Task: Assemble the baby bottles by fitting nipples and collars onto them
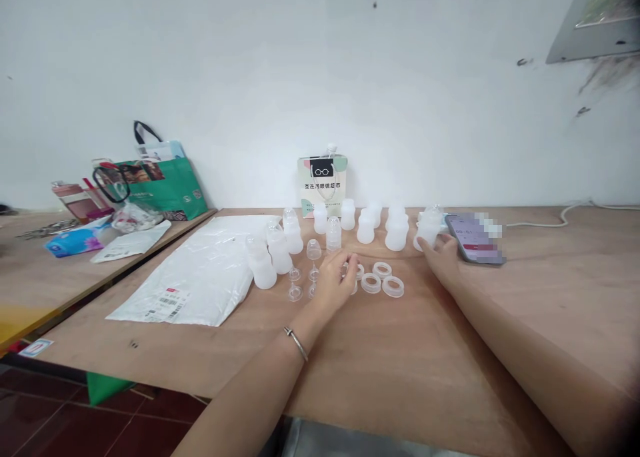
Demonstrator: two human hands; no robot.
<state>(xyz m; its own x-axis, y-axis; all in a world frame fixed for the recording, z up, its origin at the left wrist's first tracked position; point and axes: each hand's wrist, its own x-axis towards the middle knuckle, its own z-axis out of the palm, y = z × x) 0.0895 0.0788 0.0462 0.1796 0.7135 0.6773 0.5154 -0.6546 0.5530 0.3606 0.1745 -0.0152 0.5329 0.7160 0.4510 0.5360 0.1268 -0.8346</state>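
My right hand [443, 258] has its thumb and fingers closed round the lower part of a small frosted baby bottle [429, 228] with a clear domed cap, standing at the right end of the bottles. My left hand [336, 282] is curled over the clear collar rings; what its fingers grip, if anything, is hidden. Just right of it lie loose collar rings [393, 286]. To its left stand clear bottle nipples [295, 292] and a clear cap [313, 248]. Behind it is a capped bottle [333, 234]. Several other frosted bottles [396, 229] stand in a curved group.
A white plastic mailer [200, 270] lies left of the bottles. A paper bag [324, 187] stands against the wall. At right lies a phone [473, 240] near a white cable [565, 217]. A green bag [175, 187] and tissue pack [80, 239] occupy the left table.
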